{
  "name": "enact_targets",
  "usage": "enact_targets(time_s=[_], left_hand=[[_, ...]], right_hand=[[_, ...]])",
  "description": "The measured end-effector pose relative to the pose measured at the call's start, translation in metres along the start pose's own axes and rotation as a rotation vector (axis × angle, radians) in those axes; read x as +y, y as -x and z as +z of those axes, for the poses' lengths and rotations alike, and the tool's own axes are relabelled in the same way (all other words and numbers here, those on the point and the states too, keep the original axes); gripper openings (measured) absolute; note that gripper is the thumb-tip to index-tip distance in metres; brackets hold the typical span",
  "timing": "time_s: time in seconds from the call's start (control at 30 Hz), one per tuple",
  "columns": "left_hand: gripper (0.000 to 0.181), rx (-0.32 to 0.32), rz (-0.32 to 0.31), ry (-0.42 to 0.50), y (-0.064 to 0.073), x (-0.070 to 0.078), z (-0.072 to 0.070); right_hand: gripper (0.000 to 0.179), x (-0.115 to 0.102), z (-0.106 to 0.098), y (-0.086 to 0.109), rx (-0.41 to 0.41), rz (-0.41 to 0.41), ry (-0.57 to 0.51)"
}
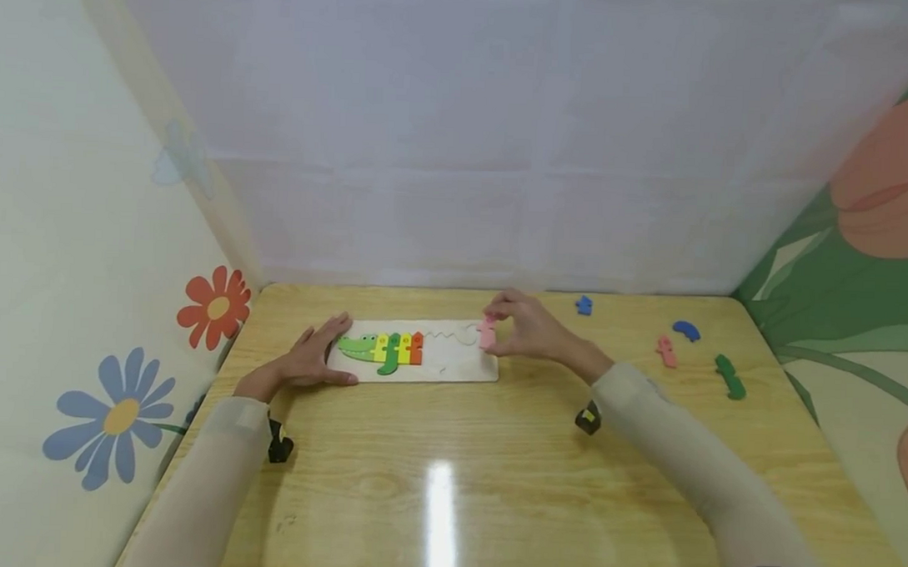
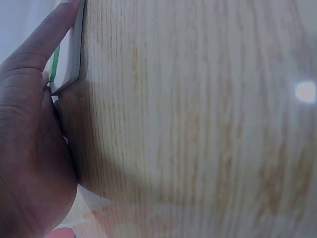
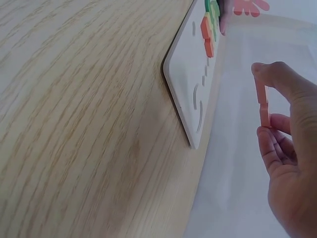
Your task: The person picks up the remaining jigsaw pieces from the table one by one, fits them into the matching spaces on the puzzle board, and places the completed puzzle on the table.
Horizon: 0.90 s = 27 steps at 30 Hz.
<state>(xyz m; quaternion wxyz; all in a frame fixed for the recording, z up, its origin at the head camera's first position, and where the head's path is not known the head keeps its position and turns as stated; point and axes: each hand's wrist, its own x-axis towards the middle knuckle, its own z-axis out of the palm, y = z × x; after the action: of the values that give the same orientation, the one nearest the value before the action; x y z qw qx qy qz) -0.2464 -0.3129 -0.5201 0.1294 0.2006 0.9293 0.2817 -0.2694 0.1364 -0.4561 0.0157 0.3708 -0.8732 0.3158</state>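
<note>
A white puzzle board (image 1: 458, 371) lies toward the back of the table. On its left part are a green crocodile head (image 1: 357, 347), yellow and green body pieces and an orange piece (image 1: 417, 349); the right part has only printed outlines. My left hand (image 1: 304, 360) rests at the board's left end, its straight thumb (image 2: 37, 42) along the front edge and the other fingers at the back corner. Between thumb and fingertips, my right hand (image 1: 531, 326) pinches a pink puzzle piece (image 1: 486, 333). In the right wrist view, this piece (image 3: 262, 101) is raised clear of the board.
Loose pieces lie on the right of the table: a small blue one (image 1: 584, 305), a blue arc (image 1: 687, 330), a pink one (image 1: 667, 351) and a dark green one (image 1: 730, 377). A white cloth wall (image 1: 456, 225) stands behind the table's back edge.
</note>
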Motion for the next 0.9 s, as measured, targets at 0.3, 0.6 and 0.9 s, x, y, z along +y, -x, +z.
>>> enact_targets(time_s=[0.3, 0.6, 0.9], left_hand=[[0.123, -0.016, -0.015, -0.02, -0.003, 0.001, -0.002], [0.121, -0.024, -0.026, -0.012, 0.0, 0.006, -0.003], [0.121, -0.015, -0.021, -0.006, 0.0, 0.003, -0.002]], right_hand=[[0.063, -0.003, 0.004, -0.01, -0.023, 0.007, -0.02], [0.064, -0.007, 0.009, -0.019, -0.033, -0.019, -0.022], [0.065, -0.012, 0.016, -0.027, -0.04, -0.02, 0.009]])
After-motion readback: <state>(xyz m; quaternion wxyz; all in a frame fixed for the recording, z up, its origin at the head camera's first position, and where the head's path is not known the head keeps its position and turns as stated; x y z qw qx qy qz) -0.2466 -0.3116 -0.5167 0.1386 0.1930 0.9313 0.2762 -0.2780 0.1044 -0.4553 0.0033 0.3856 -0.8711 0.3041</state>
